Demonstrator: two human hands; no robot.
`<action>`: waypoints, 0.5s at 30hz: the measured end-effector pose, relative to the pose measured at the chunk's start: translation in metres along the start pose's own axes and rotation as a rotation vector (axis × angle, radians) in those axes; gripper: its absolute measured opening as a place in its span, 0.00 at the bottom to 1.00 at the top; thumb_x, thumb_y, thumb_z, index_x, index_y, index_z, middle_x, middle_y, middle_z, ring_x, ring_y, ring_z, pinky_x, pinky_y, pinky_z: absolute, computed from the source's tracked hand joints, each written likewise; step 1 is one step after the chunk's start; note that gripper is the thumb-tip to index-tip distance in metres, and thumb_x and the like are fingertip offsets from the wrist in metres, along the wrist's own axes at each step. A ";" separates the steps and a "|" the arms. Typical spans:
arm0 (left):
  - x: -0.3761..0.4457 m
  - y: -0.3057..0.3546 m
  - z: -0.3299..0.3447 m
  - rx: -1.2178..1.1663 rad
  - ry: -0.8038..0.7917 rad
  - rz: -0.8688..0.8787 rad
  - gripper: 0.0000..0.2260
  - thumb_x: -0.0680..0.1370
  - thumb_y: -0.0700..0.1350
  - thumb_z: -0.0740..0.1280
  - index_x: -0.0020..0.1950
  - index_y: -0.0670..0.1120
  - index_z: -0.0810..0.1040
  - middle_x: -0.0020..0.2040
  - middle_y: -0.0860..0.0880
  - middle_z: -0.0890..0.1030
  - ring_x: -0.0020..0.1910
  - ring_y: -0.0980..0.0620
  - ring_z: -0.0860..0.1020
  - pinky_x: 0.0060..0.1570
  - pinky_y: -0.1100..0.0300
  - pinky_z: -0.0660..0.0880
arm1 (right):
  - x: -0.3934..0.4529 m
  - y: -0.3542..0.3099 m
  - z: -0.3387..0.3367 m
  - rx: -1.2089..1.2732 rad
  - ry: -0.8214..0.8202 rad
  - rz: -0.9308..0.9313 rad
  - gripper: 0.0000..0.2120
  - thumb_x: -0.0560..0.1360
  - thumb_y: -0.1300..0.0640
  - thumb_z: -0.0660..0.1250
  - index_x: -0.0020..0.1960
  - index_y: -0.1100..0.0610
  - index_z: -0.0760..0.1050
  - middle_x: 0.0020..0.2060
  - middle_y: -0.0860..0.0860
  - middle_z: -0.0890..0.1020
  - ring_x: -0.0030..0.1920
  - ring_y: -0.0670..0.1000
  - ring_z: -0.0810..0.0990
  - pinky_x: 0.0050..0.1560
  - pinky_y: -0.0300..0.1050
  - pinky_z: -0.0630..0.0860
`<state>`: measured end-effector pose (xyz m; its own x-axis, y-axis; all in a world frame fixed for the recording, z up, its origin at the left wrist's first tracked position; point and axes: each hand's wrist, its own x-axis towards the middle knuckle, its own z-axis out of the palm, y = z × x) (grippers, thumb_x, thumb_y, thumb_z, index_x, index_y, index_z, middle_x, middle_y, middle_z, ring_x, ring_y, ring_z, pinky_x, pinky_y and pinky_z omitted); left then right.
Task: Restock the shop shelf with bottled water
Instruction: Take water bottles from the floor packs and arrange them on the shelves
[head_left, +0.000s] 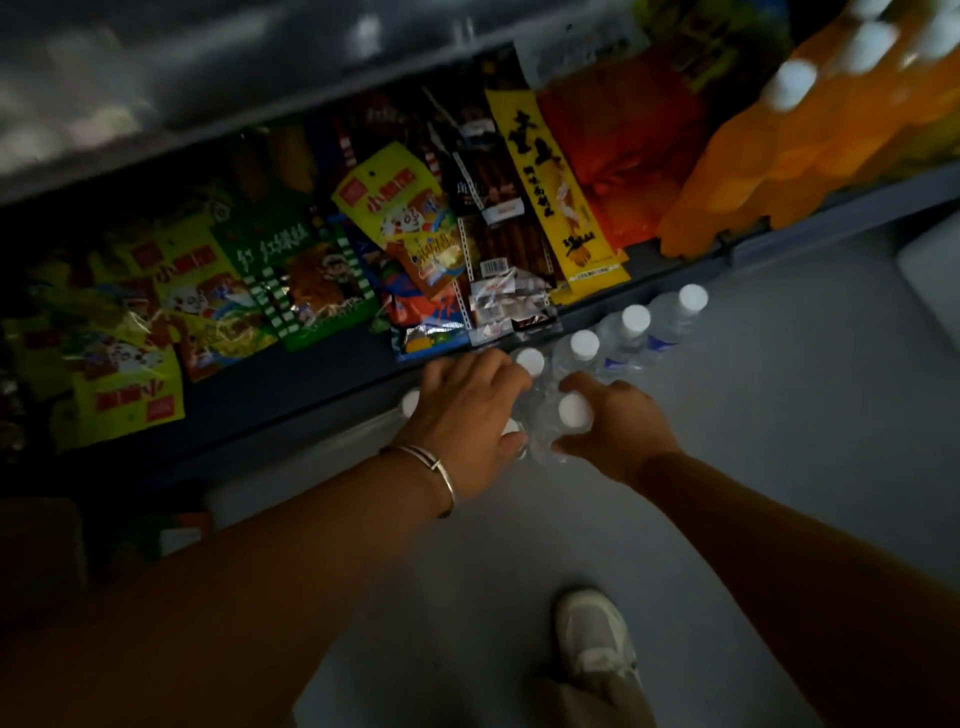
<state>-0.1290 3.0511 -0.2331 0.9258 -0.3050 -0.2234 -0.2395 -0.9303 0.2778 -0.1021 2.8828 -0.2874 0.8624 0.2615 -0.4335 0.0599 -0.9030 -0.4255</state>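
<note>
Water bottles (623, 332) stand upright at frame centre, caps up, long axis vertical, on the floor (779, 441) just beside the shelf edge (311, 384). Row runs diagonally toward upper right. Eight white caps visible, I think; dim and blurred near the hands. Left hand (467, 410) lies over the bottle tops, fingers curled down on them. Right hand (613, 426) grips one capped bottle (574, 410). Silver bangle (431, 467) on left wrist. Snack packets (291, 270) on shelf, orange drink bottles (810, 135) upper right. One sneaker (592, 639) at bottom.
</note>
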 end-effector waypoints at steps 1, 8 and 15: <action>-0.003 0.005 -0.013 0.012 -0.011 0.011 0.19 0.76 0.54 0.63 0.65 0.52 0.65 0.63 0.52 0.65 0.65 0.52 0.63 0.57 0.58 0.51 | -0.008 -0.005 -0.015 0.009 -0.005 -0.010 0.28 0.68 0.49 0.74 0.64 0.50 0.69 0.57 0.55 0.78 0.58 0.56 0.75 0.55 0.47 0.72; -0.026 0.047 -0.144 0.044 -0.018 0.082 0.19 0.75 0.54 0.65 0.62 0.53 0.65 0.61 0.53 0.65 0.64 0.52 0.63 0.64 0.55 0.54 | -0.077 -0.068 -0.150 0.032 0.023 -0.143 0.25 0.65 0.48 0.76 0.61 0.49 0.75 0.55 0.53 0.80 0.56 0.54 0.77 0.55 0.46 0.74; -0.061 0.089 -0.340 0.155 0.081 0.136 0.22 0.73 0.58 0.65 0.63 0.51 0.65 0.61 0.52 0.67 0.64 0.51 0.66 0.59 0.56 0.59 | -0.160 -0.166 -0.329 0.048 0.166 -0.367 0.21 0.64 0.48 0.76 0.55 0.52 0.79 0.51 0.50 0.83 0.52 0.52 0.79 0.49 0.44 0.75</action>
<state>-0.1074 3.0562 0.1224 0.9008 -0.4182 -0.1166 -0.4000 -0.9038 0.1519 -0.0847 2.8791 0.1136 0.8577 0.5016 -0.1133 0.3589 -0.7418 -0.5665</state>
